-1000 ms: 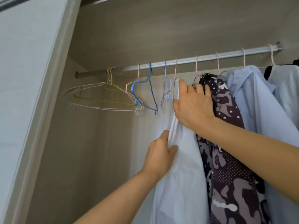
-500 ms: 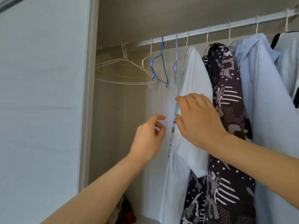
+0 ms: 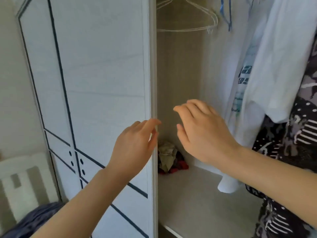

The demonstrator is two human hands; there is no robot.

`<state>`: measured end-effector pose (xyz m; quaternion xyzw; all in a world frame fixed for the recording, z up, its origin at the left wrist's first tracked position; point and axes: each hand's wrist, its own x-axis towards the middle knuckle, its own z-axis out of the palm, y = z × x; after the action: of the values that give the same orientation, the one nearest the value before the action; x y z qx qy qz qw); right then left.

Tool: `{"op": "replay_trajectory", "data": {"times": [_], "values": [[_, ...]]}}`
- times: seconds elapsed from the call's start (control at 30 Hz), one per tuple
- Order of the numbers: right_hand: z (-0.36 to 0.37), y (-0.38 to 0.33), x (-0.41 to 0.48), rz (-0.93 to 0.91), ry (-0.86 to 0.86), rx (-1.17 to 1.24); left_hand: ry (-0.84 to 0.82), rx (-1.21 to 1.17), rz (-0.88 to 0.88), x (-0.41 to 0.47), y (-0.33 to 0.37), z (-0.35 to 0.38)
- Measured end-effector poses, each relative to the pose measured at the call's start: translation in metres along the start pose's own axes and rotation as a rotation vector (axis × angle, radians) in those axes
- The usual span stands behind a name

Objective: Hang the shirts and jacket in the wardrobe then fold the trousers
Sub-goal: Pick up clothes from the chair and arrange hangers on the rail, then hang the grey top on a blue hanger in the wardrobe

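Head view: two bare hands hover at the wardrobe opening, the left hand with relaxed fingers at the edge of the smooth white door, the right hand loosely spread nearby, both holding nothing. Two garments hang at right: a soft white printed T-shirt and, touching it, a black-and-grey patterned shirt. Thin white wire hangers, their count unclear, and one blue hanger hang above, and one crumpled cloth heap lies in the back corner.

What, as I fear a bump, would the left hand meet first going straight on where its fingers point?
Probably the wardrobe door, its white edge just ahead of the left hand; depth is unclear, so the hand may slip past that edge and go inside.
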<state>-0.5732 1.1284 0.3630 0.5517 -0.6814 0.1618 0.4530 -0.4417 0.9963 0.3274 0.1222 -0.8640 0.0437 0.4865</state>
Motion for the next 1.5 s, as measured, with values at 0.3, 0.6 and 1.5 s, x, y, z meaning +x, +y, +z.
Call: {"op": "replay_trajectory", "data": {"times": [0.3, 0.6, 1.5], "values": [[0.072, -0.109, -0.040, -0.137, -0.166, 0.365, -0.116, 0.114, -0.333, -0.130, -0.065, -0.019], [0.161, -0.211, -0.072, -0.154, -0.412, 0.756, -0.196, 0.253, -0.722, -0.258, -0.122, -0.029], [0.407, -0.440, -0.106, -0.153, -1.119, 0.969, -0.365, 0.375, -1.605, -0.466, -0.258, 0.003]]}}
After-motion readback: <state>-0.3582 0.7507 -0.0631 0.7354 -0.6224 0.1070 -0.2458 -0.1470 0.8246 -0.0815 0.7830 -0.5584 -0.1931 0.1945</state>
